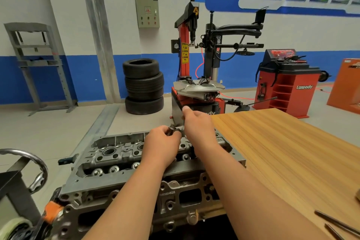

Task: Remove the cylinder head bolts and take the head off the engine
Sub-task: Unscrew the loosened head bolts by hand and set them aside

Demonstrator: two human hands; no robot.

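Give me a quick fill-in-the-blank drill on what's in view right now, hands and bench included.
1. The left hand grips a small metal part above the cylinder head, which sits to the ____ of the table.
2. The table's top is made of ____.
3. The black stack on the floor behind is made of ____.
Missing words: left; wood; tires.

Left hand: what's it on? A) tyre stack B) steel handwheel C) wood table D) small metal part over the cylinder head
D: the left hand grips a small metal part held above the cylinder head, with the right hand close beside it.
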